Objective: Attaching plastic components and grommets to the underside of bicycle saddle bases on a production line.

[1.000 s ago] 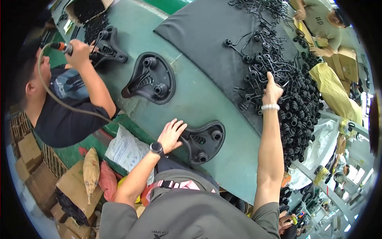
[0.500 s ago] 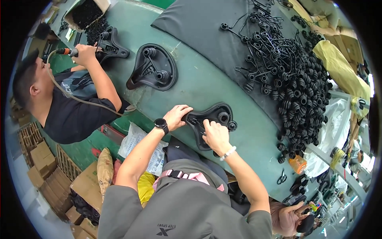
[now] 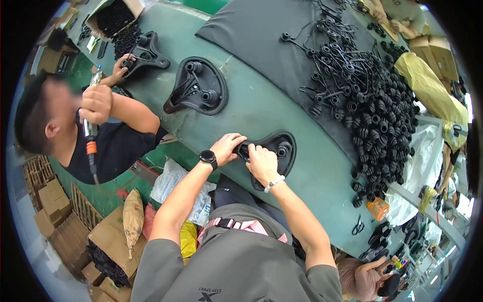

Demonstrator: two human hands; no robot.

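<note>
An upside-down black bicycle saddle [image 3: 287, 163] lies on the green table in front of me, a coil spring [image 3: 283, 149] standing in its wide end. My left hand [image 3: 227, 149] is closed round the saddle's narrow nose. With bent fingers, my right hand [image 3: 262, 163] presses down on the saddle's underside close to the nose, right beside the left. Whatever its fingertips pinch is hidden beneath the hand. Farther left is a second upturned saddle [image 3: 215, 80] with springs and a wire frame in it.
On a dark sheet [image 3: 251, 38] at the right are a heap of black coil springs [image 3: 380, 123] and a tangle of wire saddle frames [image 3: 337, 60]. Scissors [image 3: 357, 225] lie near the table edge. At left a co-worker holds a power screwdriver [image 3: 91, 132] and another saddle [image 3: 146, 56].
My right hand has moved left, from the saddle's middle to its nose, beside my left hand. The co-worker has lifted the screwdriver away from the far saddle.
</note>
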